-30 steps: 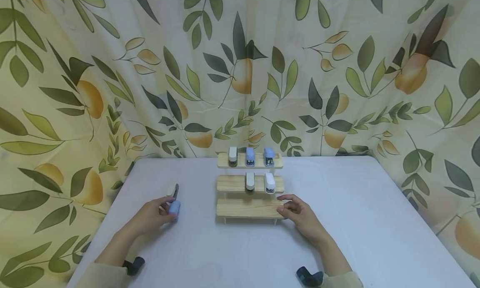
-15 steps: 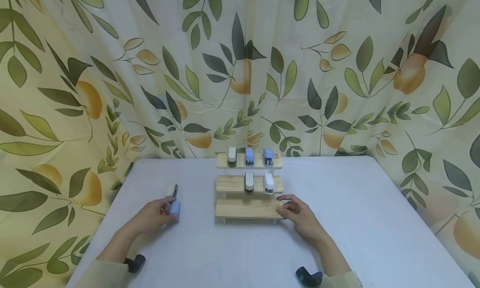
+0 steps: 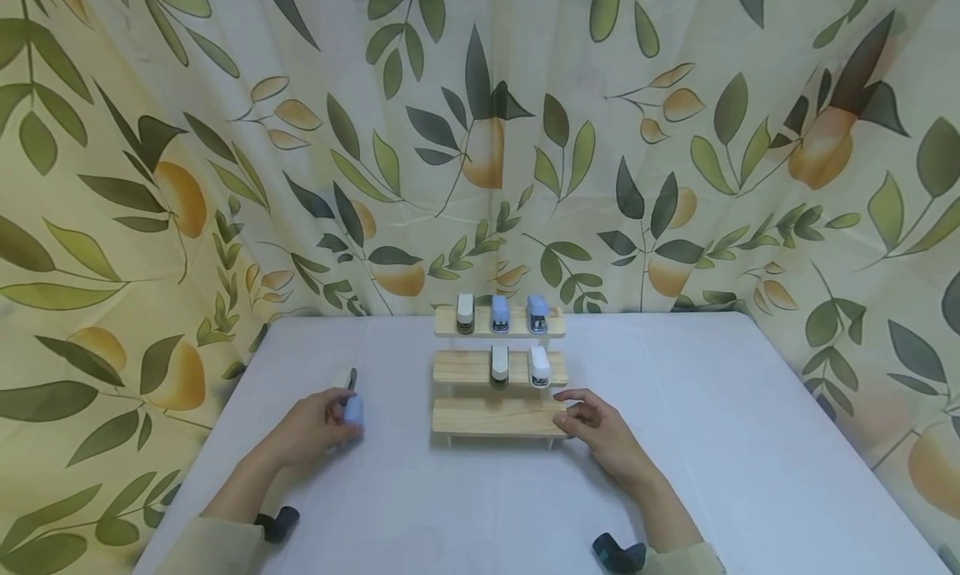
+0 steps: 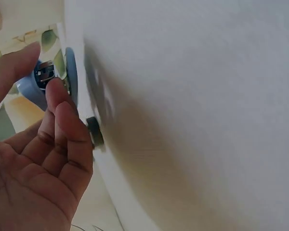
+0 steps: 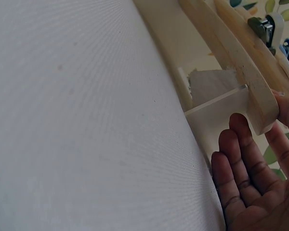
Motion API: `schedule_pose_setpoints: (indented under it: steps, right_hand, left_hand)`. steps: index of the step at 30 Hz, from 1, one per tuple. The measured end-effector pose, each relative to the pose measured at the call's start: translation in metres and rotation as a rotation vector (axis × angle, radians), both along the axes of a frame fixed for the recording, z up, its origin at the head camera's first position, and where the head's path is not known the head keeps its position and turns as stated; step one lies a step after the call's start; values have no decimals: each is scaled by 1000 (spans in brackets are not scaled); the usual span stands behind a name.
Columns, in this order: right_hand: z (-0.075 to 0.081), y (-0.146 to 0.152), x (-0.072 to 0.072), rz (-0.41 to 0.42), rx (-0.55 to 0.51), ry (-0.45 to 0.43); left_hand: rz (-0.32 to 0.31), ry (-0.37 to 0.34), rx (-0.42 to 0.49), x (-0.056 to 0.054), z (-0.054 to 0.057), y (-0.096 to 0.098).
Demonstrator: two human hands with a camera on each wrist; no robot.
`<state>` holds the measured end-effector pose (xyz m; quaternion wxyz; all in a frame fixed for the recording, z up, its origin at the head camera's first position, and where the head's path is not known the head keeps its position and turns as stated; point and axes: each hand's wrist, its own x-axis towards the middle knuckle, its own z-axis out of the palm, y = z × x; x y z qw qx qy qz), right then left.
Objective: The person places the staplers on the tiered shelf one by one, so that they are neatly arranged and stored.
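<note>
My left hand [image 3: 313, 425] pinches a blue mini stapler [image 3: 354, 412] between thumb and fingers, low over the left side of the table. In the left wrist view the blue stapler [image 4: 31, 90] shows its dark metal inside, beyond the fingertips. Behind that hand lies another stapler [image 3: 352, 378], mostly hidden, with a dark base. My right hand [image 3: 600, 433] grips the right end of the lowest board of a three-tier wooden display rack [image 3: 487, 417]. The right wrist view shows the thumb against that board's end [image 5: 262, 108], with several fingers below it.
On the top tier stand a white stapler [image 3: 465, 312] and two blue staplers [image 3: 500, 312]. The middle tier holds two pale staplers [image 3: 539, 365] at its centre and right. A white cloth covers the table [image 3: 420, 508]; a leaf-patterned curtain [image 3: 480, 142] hangs behind.
My left hand has shifted slightly right with the blue stapler, now covering the pale top of the stapler behind it. The right hand and the rack have stayed put.
</note>
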<state>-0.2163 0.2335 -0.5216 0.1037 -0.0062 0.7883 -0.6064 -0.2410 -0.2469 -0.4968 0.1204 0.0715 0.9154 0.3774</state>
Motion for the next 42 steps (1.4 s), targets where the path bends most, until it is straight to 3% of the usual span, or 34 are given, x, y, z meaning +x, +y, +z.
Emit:
schedule_pose_setpoints:
  steps: [14,24,42]
  right_hand:
    - [0,-1,0,-2,13,-1]
    - [1,-2,0,-11,-2,-10]
    - [2,-2,0,-18,5,-25]
  left_hand:
    - [-6,56,11,-6,19,14]
    - [-11,56,51,-8,43,38]
    - [-82,104,101,-18,67,83]
